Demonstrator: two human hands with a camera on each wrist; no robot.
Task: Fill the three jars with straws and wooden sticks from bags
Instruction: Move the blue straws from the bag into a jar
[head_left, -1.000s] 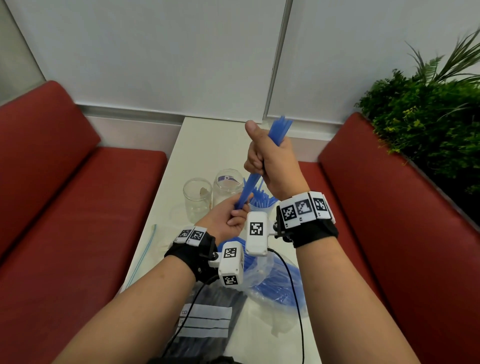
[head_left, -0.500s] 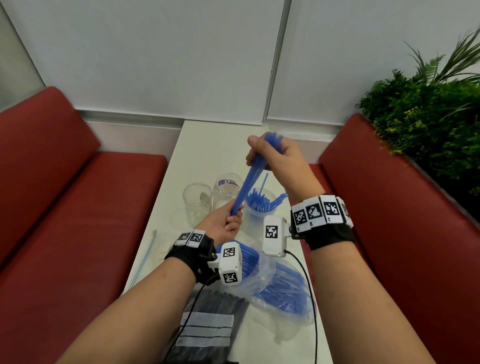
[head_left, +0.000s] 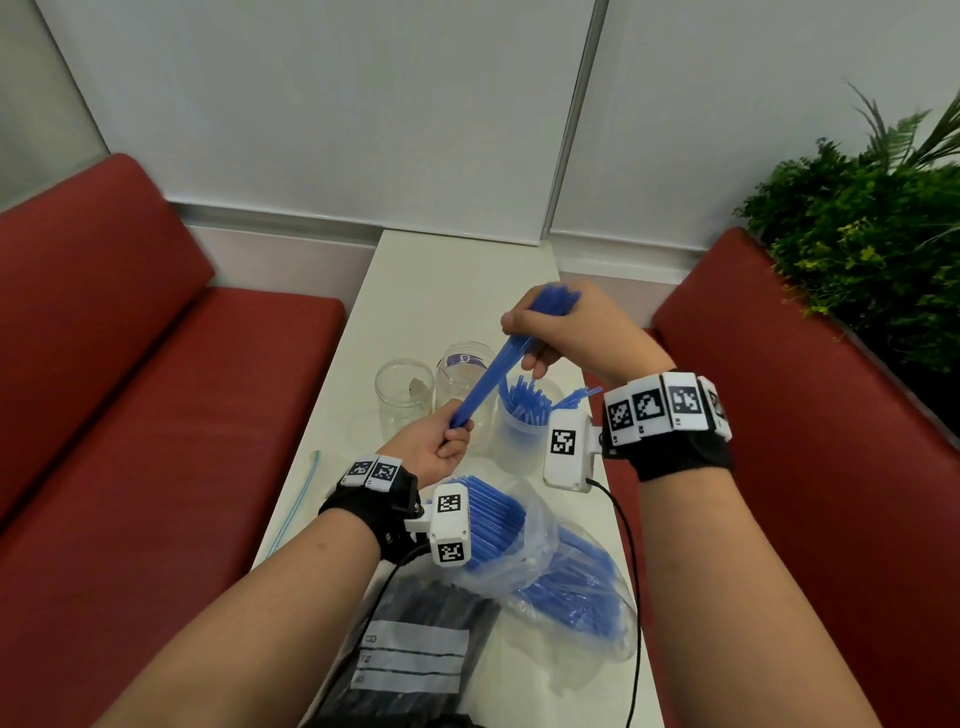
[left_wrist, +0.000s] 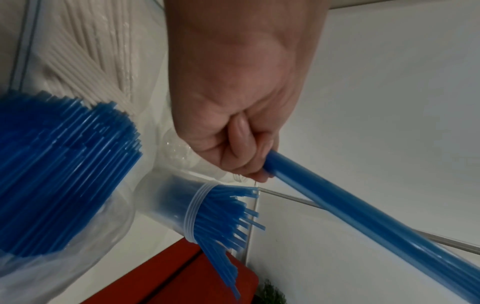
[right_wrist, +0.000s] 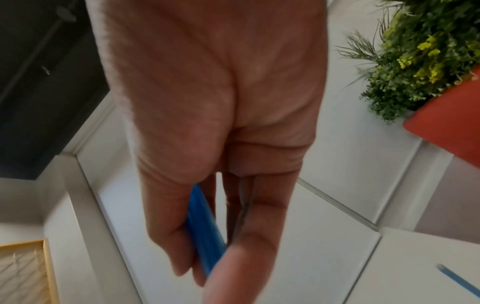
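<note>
A bundle of blue straws (head_left: 491, 369) slants above the table, held at both ends. My right hand (head_left: 540, 332) grips its upper end and my left hand (head_left: 447, 441) grips its lower end (left_wrist: 275, 164). In the right wrist view the blue straws (right_wrist: 205, 228) run between thumb and fingers. Three clear jars stand behind the hands: an empty left jar (head_left: 402, 397), a middle jar (head_left: 457, 374), and a right jar (head_left: 519, 431) holding several blue straws (left_wrist: 226, 222). An open clear bag of blue straws (head_left: 550, 561) lies near me.
A bag of black straws with a white label (head_left: 415, 649) lies at the table's near edge. A clear zip bag of white sticks (left_wrist: 85, 61) lies at the left edge of the white table (head_left: 441, 280). Red benches (head_left: 130, 415) flank the table; plants (head_left: 872, 218) stand at the right.
Both hands have lowered the straw bundle from chest height toward the jars, and it has tilted more to the left. The right hand came down and forward.
</note>
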